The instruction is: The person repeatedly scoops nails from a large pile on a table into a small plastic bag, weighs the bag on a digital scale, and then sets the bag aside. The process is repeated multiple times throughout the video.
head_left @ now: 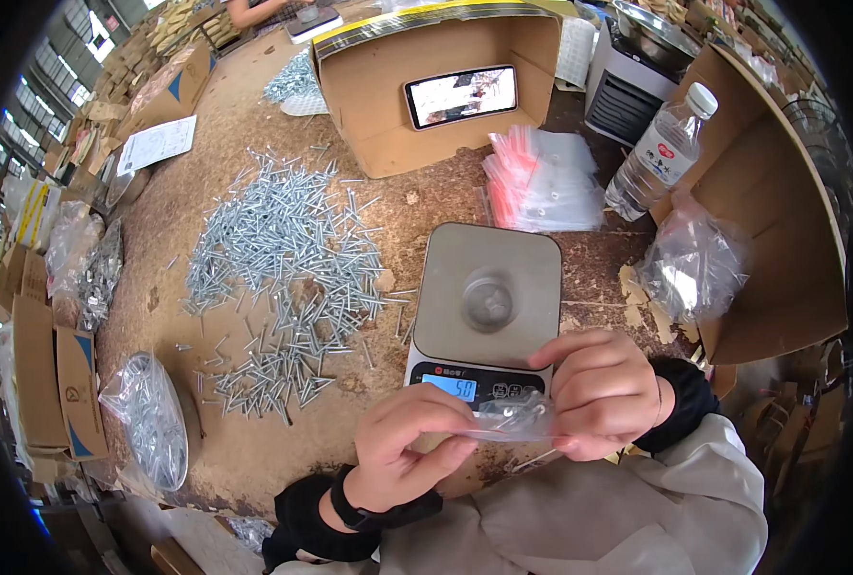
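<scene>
Between my two hands is a small clear zip bag [517, 418] with a few screws inside, held near the front edge of a digital scale [438, 326]. My left hand [412, 446] pinches the bag's left end between thumb and fingers. At its other end my right hand [603, 393] grips the bag, fingers curled. A small round clear dish [489, 302] rests on the scale's grey plate, and the lit display sits just above the bag. To the left lies a big loose heap of silver screws [278, 240].
Beyond the scale lies a stack of clear bags with red edges [541, 182]. A phone [462, 96] leans inside a cardboard box [369, 134]. At right stand a water bottle [661, 153] and another box [781, 211] beside a crumpled plastic bag [694, 264]. A bag-lined bowl [153, 422] sits at left.
</scene>
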{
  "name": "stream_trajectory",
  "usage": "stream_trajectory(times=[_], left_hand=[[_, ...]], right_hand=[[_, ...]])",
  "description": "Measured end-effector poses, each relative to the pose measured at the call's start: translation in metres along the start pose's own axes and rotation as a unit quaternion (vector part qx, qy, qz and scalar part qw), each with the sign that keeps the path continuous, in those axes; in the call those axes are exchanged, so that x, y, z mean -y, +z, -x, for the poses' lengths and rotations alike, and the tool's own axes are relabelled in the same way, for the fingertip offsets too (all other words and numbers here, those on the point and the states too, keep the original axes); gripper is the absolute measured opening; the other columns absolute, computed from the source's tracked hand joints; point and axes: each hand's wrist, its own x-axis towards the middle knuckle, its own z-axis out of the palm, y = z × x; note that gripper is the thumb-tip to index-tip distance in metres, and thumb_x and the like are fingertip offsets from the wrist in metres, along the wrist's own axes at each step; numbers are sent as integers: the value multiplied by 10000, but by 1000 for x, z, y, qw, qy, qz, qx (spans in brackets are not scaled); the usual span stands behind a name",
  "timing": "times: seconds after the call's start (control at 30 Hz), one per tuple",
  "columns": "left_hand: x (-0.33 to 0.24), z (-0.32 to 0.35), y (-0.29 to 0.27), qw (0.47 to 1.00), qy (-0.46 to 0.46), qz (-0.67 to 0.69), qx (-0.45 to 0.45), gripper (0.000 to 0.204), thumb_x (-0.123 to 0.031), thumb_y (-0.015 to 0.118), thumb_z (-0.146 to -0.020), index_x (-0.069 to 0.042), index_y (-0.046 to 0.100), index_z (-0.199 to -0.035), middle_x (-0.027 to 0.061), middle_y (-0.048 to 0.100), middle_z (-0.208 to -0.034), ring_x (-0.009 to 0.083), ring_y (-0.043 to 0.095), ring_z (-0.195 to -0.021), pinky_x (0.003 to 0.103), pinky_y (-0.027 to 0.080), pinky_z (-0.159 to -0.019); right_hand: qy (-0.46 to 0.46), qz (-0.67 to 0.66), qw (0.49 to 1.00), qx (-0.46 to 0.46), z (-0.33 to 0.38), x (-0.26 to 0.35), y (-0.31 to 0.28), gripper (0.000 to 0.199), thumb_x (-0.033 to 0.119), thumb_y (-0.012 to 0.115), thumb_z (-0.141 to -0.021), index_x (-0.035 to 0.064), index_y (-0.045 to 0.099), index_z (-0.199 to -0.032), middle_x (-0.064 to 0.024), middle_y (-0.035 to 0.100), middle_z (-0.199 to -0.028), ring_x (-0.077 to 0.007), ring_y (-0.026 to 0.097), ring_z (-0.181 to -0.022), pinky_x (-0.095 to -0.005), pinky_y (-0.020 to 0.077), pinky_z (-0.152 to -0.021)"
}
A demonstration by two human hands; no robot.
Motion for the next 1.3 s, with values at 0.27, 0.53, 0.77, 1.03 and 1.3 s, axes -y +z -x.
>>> stream_trajectory(times=[0.27, 0.53, 0.77, 1.03, 1.3], left_hand=[[-6, -7, -4, 985, 85, -133, 66, 161, -56, 747, -784, -53, 644, -908, 66, 669, -822, 227, 646, -690, 321, 505, -603], [-8, -8, 4, 978, 126, -138, 93, 202, -58, 770, -761, -66, 636, -912, 41, 637, -846, 217, 636, -683, 322, 502, -594], [-2, -5, 9, 984, 111, -111, 88, 191, -49, 755, -775, -68, 633, -920, 51, 621, -829, 228, 620, -662, 326, 491, -582], [-3, -1, 11, 987, 81, -109, 81, 130, -58, 725, -806, -60, 626, -890, 63, 620, -794, 234, 586, -609, 332, 464, -548], [-7, 3, 1, 997, 50, -55, 31, 134, -3, 709, -768, -43, 629, -867, 69, 622, -775, 230, 583, -611, 329, 453, -547]], right_hand=[[71, -22, 996, 45, -9, 2, 6, 129, 168, 719, -861, 60, 651, -845, -56, 636, -849, -237, 624, -687, -408, 571, -799], [72, -46, 995, 48, -1, 7, 21, 83, 111, 710, -850, 57, 652, -873, -56, 644, -907, -247, 640, -743, -405, 570, -811], [84, -27, 995, 43, 1, 9, 26, 88, 93, 710, -821, 62, 639, -862, -45, 636, -875, -240, 630, -716, -409, 573, -821], [77, -16, 996, 38, 1, 9, 26, 88, 88, 713, -809, 65, 644, -858, -31, 633, -851, -214, 632, -712, -419, 574, -840], [100, -85, 991, 26, -3, 9, 19, 79, 41, 698, -769, 59, 642, -821, -38, 633, -811, -228, 637, -706, -426, 563, -846]])
